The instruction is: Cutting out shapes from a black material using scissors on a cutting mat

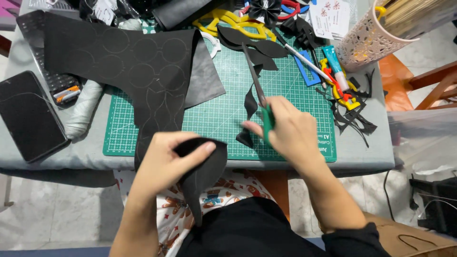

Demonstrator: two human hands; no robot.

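A big black foam sheet (128, 71) scored with circles sprawls over the green cutting mat (219, 114) toward ten o'clock, and a smaller black cut piece (204, 173) is pinched in the left hand (164, 164) at the table's near edge, its long axis running down to a point at six o'clock over the lap. The right hand (290, 131) is closed around the green-handled scissors (259, 93), just at three o'clock of that piece, blades aimed toward eleven o'clock. The handle loops are hidden by blurred fingers, and the blade opening is hard to make out.
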